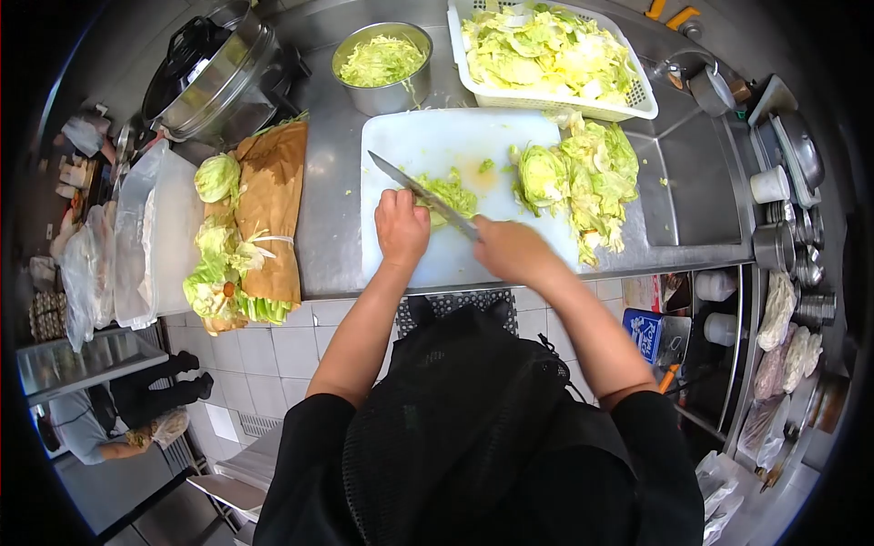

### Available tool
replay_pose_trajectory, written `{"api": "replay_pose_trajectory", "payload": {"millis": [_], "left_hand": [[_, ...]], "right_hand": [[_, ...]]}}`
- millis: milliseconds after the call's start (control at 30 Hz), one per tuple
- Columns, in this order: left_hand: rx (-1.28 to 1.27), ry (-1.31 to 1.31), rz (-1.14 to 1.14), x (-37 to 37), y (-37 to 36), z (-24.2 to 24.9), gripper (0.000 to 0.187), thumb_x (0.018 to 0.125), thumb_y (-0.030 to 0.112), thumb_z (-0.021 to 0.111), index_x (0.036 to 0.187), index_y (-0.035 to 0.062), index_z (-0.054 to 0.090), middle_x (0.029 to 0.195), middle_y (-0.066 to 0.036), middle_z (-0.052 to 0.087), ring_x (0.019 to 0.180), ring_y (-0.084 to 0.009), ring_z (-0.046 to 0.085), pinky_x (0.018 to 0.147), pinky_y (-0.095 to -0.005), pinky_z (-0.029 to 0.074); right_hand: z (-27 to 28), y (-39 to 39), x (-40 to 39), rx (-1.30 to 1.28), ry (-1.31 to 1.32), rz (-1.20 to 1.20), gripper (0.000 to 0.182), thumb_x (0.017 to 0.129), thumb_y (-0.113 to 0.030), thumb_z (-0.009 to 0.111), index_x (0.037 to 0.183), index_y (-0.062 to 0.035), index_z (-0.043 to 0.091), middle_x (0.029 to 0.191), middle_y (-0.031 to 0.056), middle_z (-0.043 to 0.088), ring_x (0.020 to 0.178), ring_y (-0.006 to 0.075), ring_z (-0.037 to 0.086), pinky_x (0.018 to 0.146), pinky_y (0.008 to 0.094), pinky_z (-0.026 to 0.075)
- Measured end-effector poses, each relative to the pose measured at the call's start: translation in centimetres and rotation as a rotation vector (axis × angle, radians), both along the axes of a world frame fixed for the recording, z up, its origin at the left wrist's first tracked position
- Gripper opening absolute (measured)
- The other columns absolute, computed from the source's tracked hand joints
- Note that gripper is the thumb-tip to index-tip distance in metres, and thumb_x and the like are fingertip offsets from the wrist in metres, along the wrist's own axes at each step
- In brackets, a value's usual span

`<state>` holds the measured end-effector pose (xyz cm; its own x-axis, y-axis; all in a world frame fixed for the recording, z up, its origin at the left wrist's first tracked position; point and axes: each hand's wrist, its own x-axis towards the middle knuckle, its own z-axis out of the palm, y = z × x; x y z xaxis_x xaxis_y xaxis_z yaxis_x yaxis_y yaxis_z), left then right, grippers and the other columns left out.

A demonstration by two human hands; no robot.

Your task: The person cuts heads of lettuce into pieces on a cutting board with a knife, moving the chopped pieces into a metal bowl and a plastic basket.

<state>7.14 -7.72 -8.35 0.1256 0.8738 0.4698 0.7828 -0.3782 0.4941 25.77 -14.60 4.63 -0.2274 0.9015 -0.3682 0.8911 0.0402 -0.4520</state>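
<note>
My right hand [512, 248] is closed round the handle of a large knife [419, 193], whose blade points up and left over the white cutting board [391, 136]. Close to the blade, my left hand [401, 224] rests on the board with its fingers curled; what lies under them is hidden. Shredded lettuce [448, 193] is heaped just beyond the blade. A lettuce head [543, 176] and loose leaves [601, 168] lie on the board's right side, partly past its edge.
Behind the board stand a metal pot [382, 95] of shredded lettuce and a white basket [564, 104] of leaves. Lettuces and a brown paper bag [273, 191] lie left, near a plastic bin [173, 237]. A sink [692, 182] is right. Another person [82, 423] stands far left.
</note>
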Motion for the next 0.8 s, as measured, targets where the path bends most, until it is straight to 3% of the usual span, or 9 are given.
{"api": "replay_pose_trajectory", "payload": {"millis": [100, 233, 333, 467, 567, 667, 733, 800], "left_hand": [[-0.014, -0.001, -0.013, 0.3, 0.3, 0.4, 0.016, 0.075, 0.009, 0.061, 0.090, 0.0070, 0.055, 0.092, -0.014, 0.050, 0.085, -0.0363, 0.052, 0.076, -0.0481, 0.043], [-0.017, 0.019, -0.004, 0.1, 0.0, 0.0, 0.016, 0.075, 0.009, 0.062, 0.090, 0.0068, 0.055, 0.092, -0.014, 0.050, 0.085, -0.0366, 0.052, 0.077, -0.0485, 0.043], [-0.037, -0.028, -0.006, 0.3, -0.1, 0.1, 0.017, 0.076, 0.009, 0.062, 0.091, 0.0070, 0.055, 0.093, -0.014, 0.050, 0.086, -0.0368, 0.052, 0.078, -0.0484, 0.043], [0.032, -0.033, -0.010, 1.3, -0.1, 0.6, 0.015, 0.077, 0.007, 0.057, 0.091, 0.0053, 0.053, 0.089, -0.016, 0.050, 0.080, -0.0372, 0.053, 0.072, -0.0487, 0.044], [-0.080, -0.078, -0.004, 2.4, -0.2, 0.7, 0.015, 0.078, 0.009, 0.061, 0.092, 0.0073, 0.056, 0.098, -0.014, 0.053, 0.086, -0.0368, 0.056, 0.076, -0.0481, 0.046], [-0.146, -0.167, -0.078, 1.5, 0.1, 2.0, 0.015, 0.080, 0.008, 0.061, 0.094, 0.0070, 0.058, 0.107, -0.013, 0.055, 0.087, -0.0310, 0.060, 0.077, -0.0434, 0.049], [-0.500, -0.225, -0.319, -0.9, 1.1, 3.1, 0.016, 0.083, 0.009, 0.062, 0.099, 0.0066, 0.061, 0.112, -0.011, 0.056, 0.086, -0.0231, 0.062, 0.078, -0.0367, 0.051], [-0.486, -0.234, -0.446, -2.5, 2.2, 3.2, 0.019, 0.087, 0.013, 0.065, 0.105, 0.0065, 0.061, 0.111, -0.009, 0.055, 0.081, -0.0187, 0.060, 0.077, -0.0328, 0.050]], "right_hand": [[-3.8, 1.2, -1.2, 0.040, 0.026, -0.035, 0.025, 0.089, -0.022, 0.053, 0.104, -0.0017, 0.056, 0.084, 0.0226, 0.068, 0.082, 0.0410, 0.065, 0.075, 0.0520, 0.049], [3.2, 0.4, 0.4, -0.081, -0.036, -0.005, 0.028, 0.088, -0.020, 0.052, 0.108, -0.0018, 0.058, 0.090, 0.0229, 0.069, 0.087, 0.0398, 0.067, 0.080, 0.0506, 0.051], [-2.8, 0.0, -1.9, -0.034, 0.020, -0.096, 0.029, 0.088, -0.021, 0.052, 0.109, -0.0015, 0.058, 0.091, 0.0236, 0.069, 0.088, 0.0394, 0.067, 0.080, 0.0502, 0.051], [-3.4, 0.9, -0.2, -0.055, 0.000, -0.071, 0.031, 0.088, -0.022, 0.052, 0.111, -0.0014, 0.058, 0.095, 0.0237, 0.069, 0.091, 0.0394, 0.066, 0.082, 0.0495, 0.050], [-2.4, 0.7, 1.2, -0.036, -0.033, -0.091, 0.032, 0.088, -0.021, 0.052, 0.112, -0.0017, 0.058, 0.094, 0.0229, 0.069, 0.090, 0.0392, 0.066, 0.082, 0.0496, 0.051], [-3.5, 0.4, 1.2, -0.037, -0.021, -0.117, 0.033, 0.088, -0.021, 0.052, 0.114, -0.0019, 0.058, 0.094, 0.0218, 0.070, 0.091, 0.0386, 0.066, 0.082, 0.0494, 0.051], [-3.1, 0.1, 0.8, -0.045, -0.034, -0.133, 0.033, 0.088, -0.021, 0.052, 0.114, -0.0020, 0.058, 0.094, 0.0214, 0.070, 0.091, 0.0383, 0.067, 0.082, 0.0494, 0.051], [-2.9, 0.1, 0.6, -0.053, -0.045, -0.138, 0.033, 0.088, -0.021, 0.052, 0.115, -0.0021, 0.058, 0.094, 0.0210, 0.070, 0.091, 0.0379, 0.067, 0.082, 0.0493, 0.051]]}}
